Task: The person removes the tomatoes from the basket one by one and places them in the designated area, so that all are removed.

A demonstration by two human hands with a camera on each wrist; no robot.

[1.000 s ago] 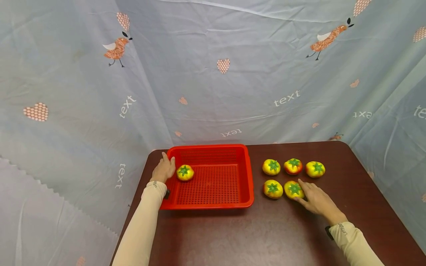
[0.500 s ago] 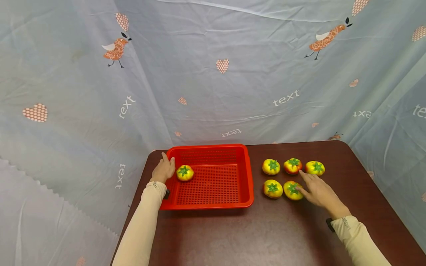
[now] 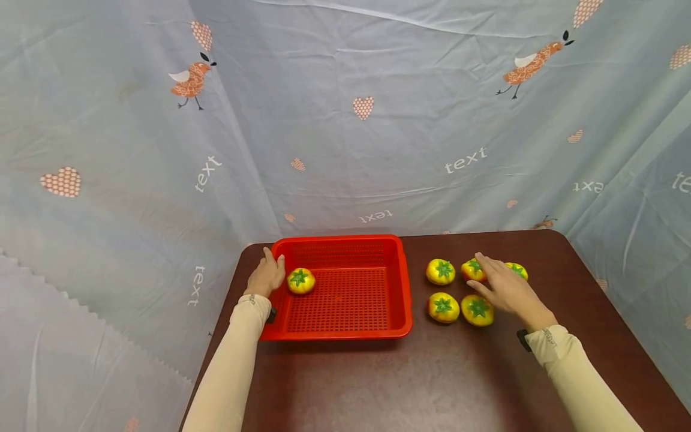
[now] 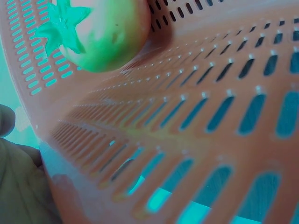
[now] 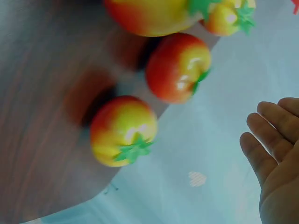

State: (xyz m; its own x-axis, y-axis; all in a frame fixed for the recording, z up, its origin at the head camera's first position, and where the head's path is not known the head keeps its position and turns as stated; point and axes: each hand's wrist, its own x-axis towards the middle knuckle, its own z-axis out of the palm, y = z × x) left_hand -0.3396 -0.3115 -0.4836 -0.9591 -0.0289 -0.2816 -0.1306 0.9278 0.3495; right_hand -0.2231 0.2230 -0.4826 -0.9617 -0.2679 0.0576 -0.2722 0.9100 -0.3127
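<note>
A red plastic basket stands at the left of the table, with one yellow-red tomato inside near its left wall. My left hand lies at the basket's left rim, fingers extended forward and thumb apart; it also shows beside the slotted wall in the left wrist view. To the basket's right, several tomatoes with green star tops form two rows. Above them hovers my right hand, fingers spread and holding nothing. It overlaps the back middle tomato and partly hides the back right tomato. The right wrist view shows its straight fingers apart from the tomatoes.
The back left tomato and front left tomato sit close to the basket's right wall. The front right tomato lies nearer me than the hand. A grey-blue printed curtain borders the dark brown table behind and at the sides.
My right hand has left the front right tomato and moved forward over the back row. That tomato stays on the table. The left hand and basket have not moved.
</note>
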